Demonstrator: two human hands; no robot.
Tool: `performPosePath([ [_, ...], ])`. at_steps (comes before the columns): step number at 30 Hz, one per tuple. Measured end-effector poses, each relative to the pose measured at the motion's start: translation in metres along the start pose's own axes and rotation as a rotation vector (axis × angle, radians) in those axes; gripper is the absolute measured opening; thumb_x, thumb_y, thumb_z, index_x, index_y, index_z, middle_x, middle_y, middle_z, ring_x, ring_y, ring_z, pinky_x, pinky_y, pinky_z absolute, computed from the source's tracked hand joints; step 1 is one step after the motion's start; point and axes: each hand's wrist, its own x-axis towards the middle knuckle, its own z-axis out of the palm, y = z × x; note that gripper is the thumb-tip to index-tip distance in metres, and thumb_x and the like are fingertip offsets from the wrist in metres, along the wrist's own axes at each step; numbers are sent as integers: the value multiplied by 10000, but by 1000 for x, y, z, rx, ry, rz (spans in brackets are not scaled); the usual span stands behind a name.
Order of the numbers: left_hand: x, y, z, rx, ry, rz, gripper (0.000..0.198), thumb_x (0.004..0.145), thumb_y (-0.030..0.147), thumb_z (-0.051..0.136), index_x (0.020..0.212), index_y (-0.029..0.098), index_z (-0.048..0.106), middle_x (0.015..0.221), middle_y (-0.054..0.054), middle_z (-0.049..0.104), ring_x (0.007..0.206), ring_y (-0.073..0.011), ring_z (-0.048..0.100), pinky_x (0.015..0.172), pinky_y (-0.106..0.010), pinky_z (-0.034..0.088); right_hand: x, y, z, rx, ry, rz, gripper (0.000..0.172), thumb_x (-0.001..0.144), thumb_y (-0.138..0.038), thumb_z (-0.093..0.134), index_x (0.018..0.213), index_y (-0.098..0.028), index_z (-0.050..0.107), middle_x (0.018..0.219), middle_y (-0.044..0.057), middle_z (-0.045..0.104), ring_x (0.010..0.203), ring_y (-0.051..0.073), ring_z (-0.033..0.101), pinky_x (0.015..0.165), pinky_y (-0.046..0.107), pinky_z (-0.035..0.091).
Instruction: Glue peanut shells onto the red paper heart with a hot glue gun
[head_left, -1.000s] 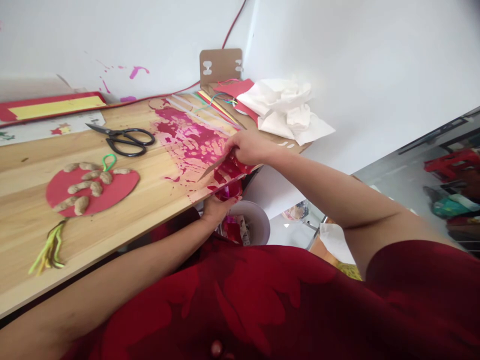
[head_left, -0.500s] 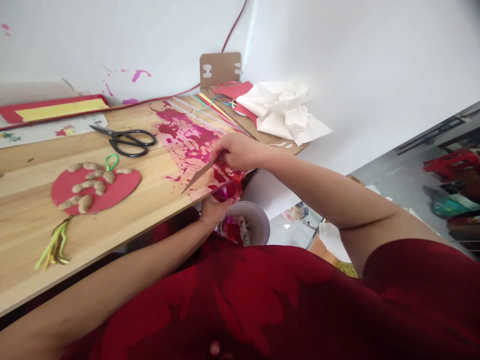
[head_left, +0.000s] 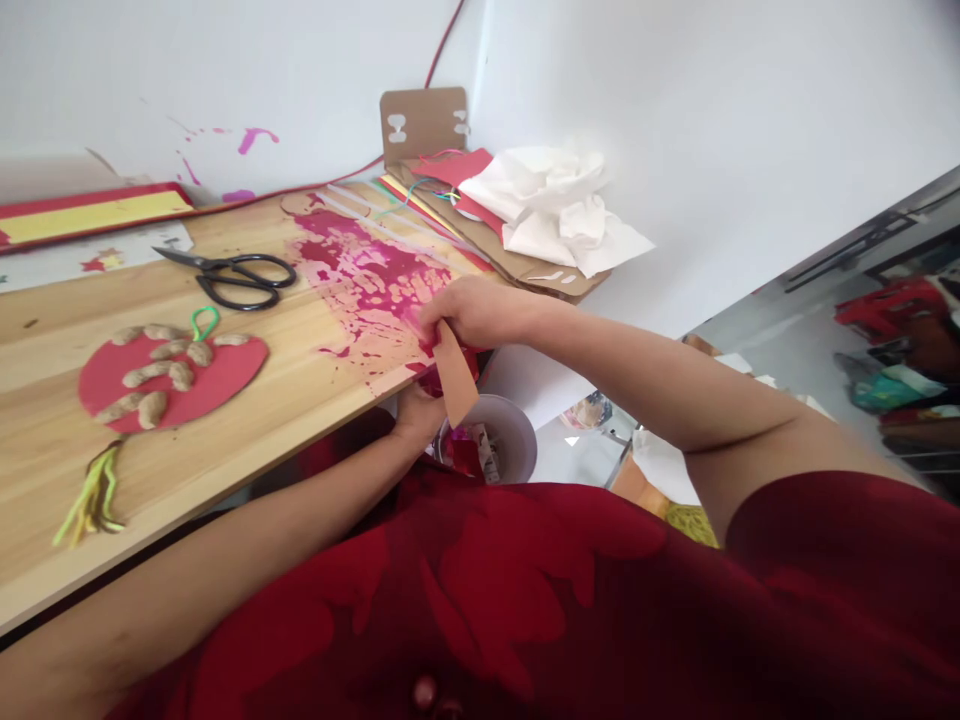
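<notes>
I stand near and I see the person's right hand (head_left: 476, 312) at the front edge of the light wooden table (head_left: 307, 365). Its thumb and fingers are pinching a flat, narrow piece of tan card (head_left: 456, 378) by the upper end. The card slants downward past the table edge, and it covers part of the view of the left hand (head_left: 418, 410).

This left hand is below the edge, close to a glossy dark red thing (head_left: 429, 381), whose form I cannot make out. Its fingers are mostly hidden, so I cannot tell if they are gripping. Under the hands there is a round whitish bin (head_left: 523, 440) with red scraps inside.

On the table, a magenta wet-looking stain (head_left: 337, 252) spreads beside the right hand. To the left of it lie black-handled metal scissors (head_left: 214, 265), and nearer, a rounded red paper shape (head_left: 225, 378) carrying several brown peanuts (head_left: 152, 410), with a green cord loop (head_left: 204, 310) at its upper side and a yellow-green yarn tassel (head_left: 96, 495) below.
</notes>
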Motion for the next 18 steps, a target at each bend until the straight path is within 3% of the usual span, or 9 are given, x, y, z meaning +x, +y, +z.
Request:
performPosePath([
  [4,0,-3,4,-12,3,27,382,627,280,828,957,182,661,1064,-96,750,1039,-272,704,956,-413,560,-28,4,5,-26,-24,-54,358,767,35,561,939,-177,794,894,29,754,838,161,605,754,262,399],
  [8,-3,-4,4,-69,-59,23,422,626,342,831,981,168,684,1029,-101,765,958,-255,727,904,-391,581,-62,17,22,-15,-43,-78,391,802,28,535,999,-194,788,995,59,755,931,188,629,803,286,422],
  [14,-5,-4,4,-50,-57,35,454,632,380,838,1006,178,678,1036,-99,771,966,-265,737,922,-403,581,-108,35,91,41,-196,161,349,876,-28,538,1039,-213,785,1041,111,752,972,224,663,846,325,469],
  [18,-6,-1,4,-39,-83,18,424,625,379,825,972,182,682,986,-104,778,946,-293,747,913,-440,589,-122,43,123,8,-167,272,419,809,-53,661,1165,-250,759,1090,112,761,946,241,703,789,319,517],
])
